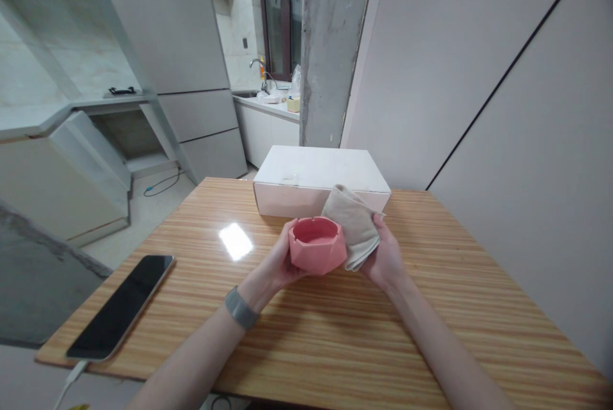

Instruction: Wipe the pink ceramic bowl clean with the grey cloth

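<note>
A pink faceted ashtray (318, 255) with notches in its rim is held upright above the wooden table. My left hand (281, 258) grips it from the left side and underneath, with some fingers hidden behind it. Close on its right is a folded beige cloth (353, 225), which my right hand (387, 257) holds with the thumb on top and the other fingers mostly hidden. The cloth's left edge is beside the ashtray's right wall; I cannot tell whether the two touch.
A white cardboard box (322, 170) lies at the back of the wooden table (460, 308). On the left edge lies a black-screened phone (122, 308) with a white cable (71, 381) plugged in. Beyond stand a fridge (167, 27), a sink counter and a concrete pillar (330, 46).
</note>
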A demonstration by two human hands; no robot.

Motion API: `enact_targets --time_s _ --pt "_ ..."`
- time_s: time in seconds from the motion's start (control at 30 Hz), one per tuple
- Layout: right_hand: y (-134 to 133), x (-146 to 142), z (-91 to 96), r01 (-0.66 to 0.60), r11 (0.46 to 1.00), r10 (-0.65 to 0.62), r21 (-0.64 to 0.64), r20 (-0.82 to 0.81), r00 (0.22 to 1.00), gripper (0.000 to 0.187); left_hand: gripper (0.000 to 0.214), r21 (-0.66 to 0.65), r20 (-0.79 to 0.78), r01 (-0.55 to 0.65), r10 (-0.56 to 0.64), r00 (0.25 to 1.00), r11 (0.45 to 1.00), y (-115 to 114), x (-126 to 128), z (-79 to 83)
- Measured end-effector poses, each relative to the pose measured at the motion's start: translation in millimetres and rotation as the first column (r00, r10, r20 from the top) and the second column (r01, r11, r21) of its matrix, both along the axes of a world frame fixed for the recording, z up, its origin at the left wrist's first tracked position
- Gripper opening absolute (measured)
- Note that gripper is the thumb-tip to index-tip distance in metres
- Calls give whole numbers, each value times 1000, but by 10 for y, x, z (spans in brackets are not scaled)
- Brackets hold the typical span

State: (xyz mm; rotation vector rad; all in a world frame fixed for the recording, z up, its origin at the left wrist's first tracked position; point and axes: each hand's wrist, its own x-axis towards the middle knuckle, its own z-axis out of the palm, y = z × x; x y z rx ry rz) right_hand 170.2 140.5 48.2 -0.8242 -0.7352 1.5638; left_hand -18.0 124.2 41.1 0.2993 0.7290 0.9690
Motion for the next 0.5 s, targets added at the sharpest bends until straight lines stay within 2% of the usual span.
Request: enact_targets --time_s 0.13,0.23,0.37,0.5 --pt "-148 -23 -16 -259 966 256 2 122 959 36 33 26 -92 -49 51 994 998 3 17 -115" --pt "-188 17 -27 -380 924 383 -47 171 908 34 31 33 -78 -26 28 997 999 19 -2 -172" --pt "-157 23 -43 -355 924 375 -143 157 914 36 32 10 -67 70 -69 995 998 35 2 -183" --pt "-104 -65 -120 -196 975 209 -102 146 967 31 35 49 -69 125 -121 990 991 42 24 -170"
